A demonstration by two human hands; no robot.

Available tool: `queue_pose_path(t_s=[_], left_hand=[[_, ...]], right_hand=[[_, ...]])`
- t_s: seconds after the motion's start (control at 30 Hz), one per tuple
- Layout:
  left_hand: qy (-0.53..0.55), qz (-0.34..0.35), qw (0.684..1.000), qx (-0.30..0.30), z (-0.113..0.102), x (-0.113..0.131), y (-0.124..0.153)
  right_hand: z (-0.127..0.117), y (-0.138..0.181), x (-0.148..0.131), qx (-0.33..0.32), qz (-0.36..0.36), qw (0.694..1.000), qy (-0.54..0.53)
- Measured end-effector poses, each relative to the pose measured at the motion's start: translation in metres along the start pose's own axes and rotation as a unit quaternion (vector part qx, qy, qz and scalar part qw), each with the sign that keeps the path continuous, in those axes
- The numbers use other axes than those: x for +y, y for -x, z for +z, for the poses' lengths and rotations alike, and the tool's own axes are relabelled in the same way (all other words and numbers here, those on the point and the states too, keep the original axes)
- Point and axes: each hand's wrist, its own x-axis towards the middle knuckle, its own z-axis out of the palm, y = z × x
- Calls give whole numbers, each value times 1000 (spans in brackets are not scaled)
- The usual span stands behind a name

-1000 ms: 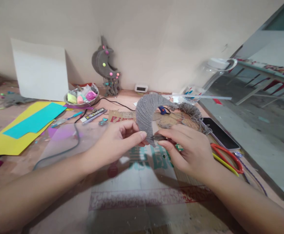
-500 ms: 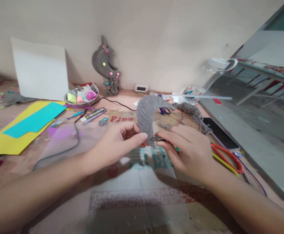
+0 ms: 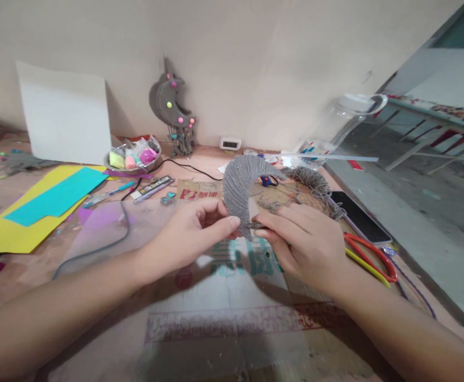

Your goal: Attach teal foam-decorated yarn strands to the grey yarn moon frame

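Observation:
A crescent moon wrapped in grey yarn [image 3: 237, 183] is held up above the work surface. My left hand [image 3: 211, 225] pinches its lower left side between thumb and fingers. Close to the moon's lower tip, my right hand [image 3: 307, 239] is closed on a short grey strand of yarn [image 3: 255, 226] that reaches to the moon. Behind my right hand lies a loose hank of grey yarn [image 3: 309, 183]. A finished-looking grey moon ornament [image 3: 172, 103] with coloured dots and hanging strings is against the wall.
Yellow card [image 3: 36, 233] and blue card [image 3: 60, 196] lie at left, near a metal bowl [image 3: 108, 162] of bagged clay. To the right are a phone [image 3: 361, 217], red-handled scissors [image 3: 388, 265] and a clear bottle [image 3: 343, 122]. A small white clock [image 3: 230, 144] stands at the back.
My right hand has shifted very slightly at the lower tip of the moon with the strand. My left hand and the moon stay almost in place.

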Motion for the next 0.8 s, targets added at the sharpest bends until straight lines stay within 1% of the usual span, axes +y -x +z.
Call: queue_pose_path(t_s=[0.2,0.57,0.67,0.8], left_hand=[[10,23,1000,6,-5,-5,-3],[-2,37,999,15,-4,-5,-2],[-17,41,999,19,-3,-3,-1],[-16,26,999,17,-2,3,2]], right_hand=[[-2,-1,0,-1,55,997,-53],[-3,-2,0,8,24,999,-25],[-3,-1,-1,3,29,999,-25],[-3,-1,-2,-5,39,998,-39]])
